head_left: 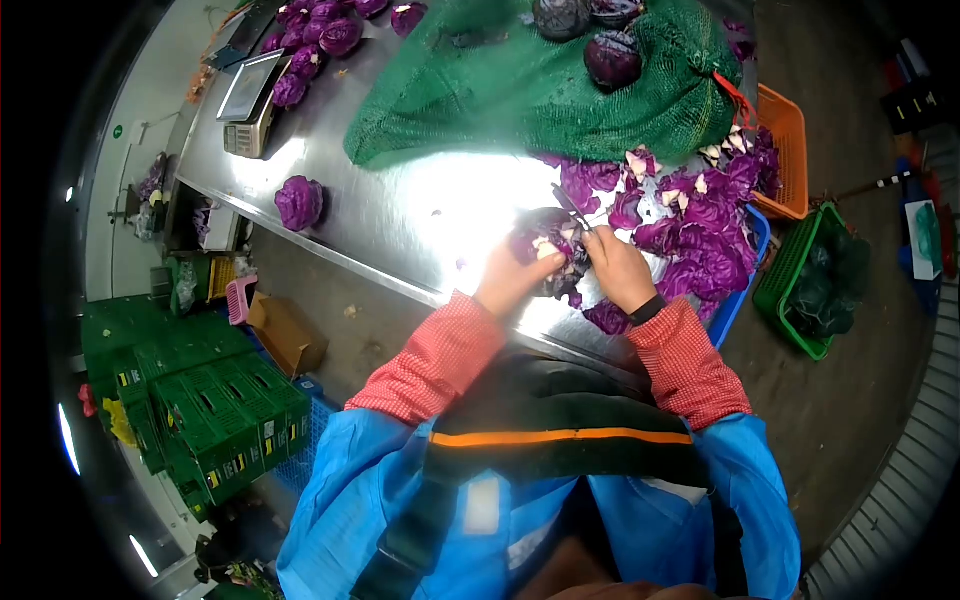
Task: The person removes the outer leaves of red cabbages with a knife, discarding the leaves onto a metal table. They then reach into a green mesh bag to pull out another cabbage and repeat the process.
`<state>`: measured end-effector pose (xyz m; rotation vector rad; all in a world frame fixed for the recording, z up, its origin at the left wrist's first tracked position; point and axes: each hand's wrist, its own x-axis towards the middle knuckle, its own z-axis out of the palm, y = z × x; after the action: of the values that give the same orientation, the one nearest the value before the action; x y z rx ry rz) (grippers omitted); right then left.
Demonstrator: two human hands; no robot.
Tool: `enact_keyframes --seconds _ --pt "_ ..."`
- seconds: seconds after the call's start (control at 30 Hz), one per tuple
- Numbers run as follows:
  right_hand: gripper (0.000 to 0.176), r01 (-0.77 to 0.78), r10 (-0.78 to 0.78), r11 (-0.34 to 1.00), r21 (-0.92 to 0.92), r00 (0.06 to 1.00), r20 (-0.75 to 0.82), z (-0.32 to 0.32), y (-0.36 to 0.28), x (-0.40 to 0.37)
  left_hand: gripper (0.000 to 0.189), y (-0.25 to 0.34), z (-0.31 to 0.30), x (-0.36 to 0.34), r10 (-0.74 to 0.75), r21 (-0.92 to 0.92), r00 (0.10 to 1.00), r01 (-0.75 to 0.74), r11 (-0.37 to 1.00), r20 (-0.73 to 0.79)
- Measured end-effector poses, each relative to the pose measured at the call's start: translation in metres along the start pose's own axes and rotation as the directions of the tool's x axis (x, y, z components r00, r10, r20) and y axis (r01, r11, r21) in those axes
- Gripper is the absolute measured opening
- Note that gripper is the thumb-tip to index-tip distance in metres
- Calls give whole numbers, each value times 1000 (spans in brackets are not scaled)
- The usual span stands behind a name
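Observation:
Near the front edge of the metal table, my left hand grips a dark purple cabbage from its left side, thumb near the pale cut stem. A knife is held in my right hand, its blade pointing up and left over the cabbage. Loose purple leaves and pale stem pieces are heaped to the right of my hands. Beyond them lies a green mesh sack with dark cabbages on top.
A single purple cabbage sits at the table's left edge, near a scale. More cabbages lie at the back. An orange crate, a blue crate and a green crate stand right; green crates are stacked lower left.

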<state>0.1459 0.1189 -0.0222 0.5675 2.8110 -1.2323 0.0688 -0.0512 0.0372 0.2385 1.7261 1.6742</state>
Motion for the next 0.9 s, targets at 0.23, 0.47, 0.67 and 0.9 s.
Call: enact_keyframes --seconds 0.23,0.47,0.67,0.9 --pt "17 200 -294 878 -435 942 -162 -16 -7 -33 90 12 27 13 -57 -32 989 53 998 -135" --pt "21 -5 -57 952 -306 979 -193 11 41 6 91 5 42 20 -7 71 978 22 997 -207" --pt "46 -63 68 993 105 996 -50 -27 23 22 86 -6 30 20 13 17 992 -10 1000 -127" --pt "26 -101 110 994 44 951 -288 16 68 47 95 -26 -12 8 26 -196 999 -20 980 32"
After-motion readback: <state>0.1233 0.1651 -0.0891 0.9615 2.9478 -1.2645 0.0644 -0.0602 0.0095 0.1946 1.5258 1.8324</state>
